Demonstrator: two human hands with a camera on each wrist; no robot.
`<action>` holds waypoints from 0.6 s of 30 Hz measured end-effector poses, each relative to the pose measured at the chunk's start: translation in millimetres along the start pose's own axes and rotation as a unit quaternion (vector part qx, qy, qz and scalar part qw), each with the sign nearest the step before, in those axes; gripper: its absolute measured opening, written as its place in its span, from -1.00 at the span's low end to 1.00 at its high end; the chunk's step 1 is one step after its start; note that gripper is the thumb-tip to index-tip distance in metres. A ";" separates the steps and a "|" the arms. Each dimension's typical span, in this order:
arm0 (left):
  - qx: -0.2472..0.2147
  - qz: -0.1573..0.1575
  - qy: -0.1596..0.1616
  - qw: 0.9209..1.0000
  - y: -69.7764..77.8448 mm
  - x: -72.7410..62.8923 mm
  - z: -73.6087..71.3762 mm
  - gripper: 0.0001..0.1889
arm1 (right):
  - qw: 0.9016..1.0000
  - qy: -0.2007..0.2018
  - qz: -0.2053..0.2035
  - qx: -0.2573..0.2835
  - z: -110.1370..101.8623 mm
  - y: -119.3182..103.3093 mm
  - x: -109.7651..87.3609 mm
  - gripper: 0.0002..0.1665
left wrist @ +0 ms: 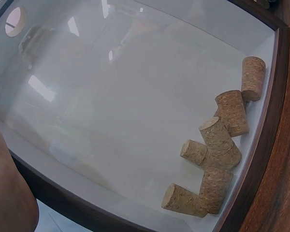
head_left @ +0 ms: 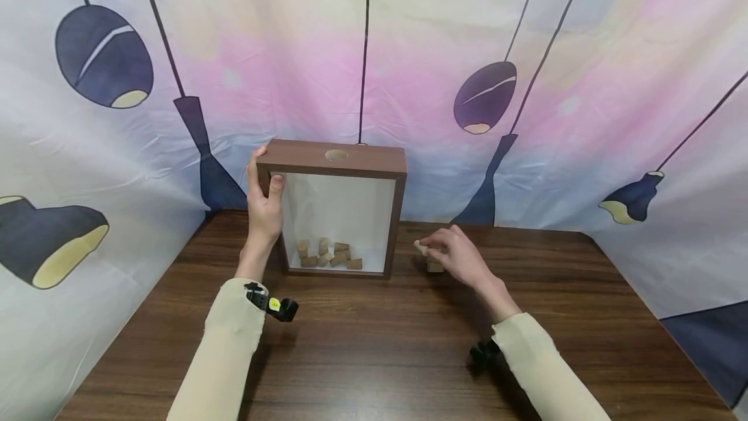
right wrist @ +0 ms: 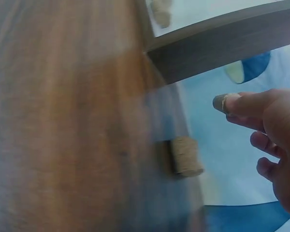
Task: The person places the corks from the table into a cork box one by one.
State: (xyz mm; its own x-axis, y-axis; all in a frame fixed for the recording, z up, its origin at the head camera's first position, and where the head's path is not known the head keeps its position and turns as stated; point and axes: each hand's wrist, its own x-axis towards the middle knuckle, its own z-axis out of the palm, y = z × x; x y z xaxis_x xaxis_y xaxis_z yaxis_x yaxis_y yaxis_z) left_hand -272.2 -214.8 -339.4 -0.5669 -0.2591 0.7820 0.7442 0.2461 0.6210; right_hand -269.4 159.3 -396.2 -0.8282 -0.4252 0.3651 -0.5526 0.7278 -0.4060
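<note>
Upright on the table stands a brown wooden shadow box [head_left: 304, 153] with a clear front and a round hole [head_left: 336, 155] in its top. My left hand [head_left: 265, 210] grips its upper left side, thumb on the front edge. Several corks [left wrist: 222, 140] lie in a loose heap along the bottom inside the box. To the right of the box, my right hand [head_left: 458, 255] pinches a cork [right wrist: 220, 102] between thumb and fingertips, just above the table. Below that hand, another cork [right wrist: 186, 156] rests on the table, partly hidden in the head view.
The dark wood table [head_left: 374, 343] runs back to a hanging cloth [head_left: 421, 83] printed with lamps, which also covers the sides. A black camera strap [head_left: 271, 304] sits on the left wrist, and a black device [head_left: 484, 357] on the right.
</note>
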 end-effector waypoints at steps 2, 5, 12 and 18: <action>-0.004 -0.003 -0.003 1.000 7.0 -0.8 0.8 -0.20 | 1.000 0.011 -0.009 -0.007 -7.3 -2.0 2.1 -0.77; -0.006 -0.006 -0.005 1.000 7.1 -1.1 0.7 -0.21 | 0.999 0.029 -0.034 -0.023 -17.2 -5.5 5.7 -0.76; -0.001 0.007 0.000 1.000 -13.8 0.3 -2.7 -0.21 | 0.995 0.059 -0.075 -0.040 -43.5 -20.5 14.0 -0.75; -0.007 0.002 -0.002 1.000 -7.5 0.4 -0.5 -0.21 | 0.990 0.087 -0.101 -0.041 -69.0 -34.5 24.0 -0.73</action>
State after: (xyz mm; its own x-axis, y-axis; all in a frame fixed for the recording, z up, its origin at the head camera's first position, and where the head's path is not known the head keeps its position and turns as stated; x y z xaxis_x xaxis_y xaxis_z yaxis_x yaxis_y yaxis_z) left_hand -277.8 -217.2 -343.8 -0.5655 -0.2554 0.7842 0.7506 0.2346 0.6177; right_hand -263.9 161.1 -315.6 -0.6689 -0.4731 0.5734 -0.6903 0.6816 -0.2428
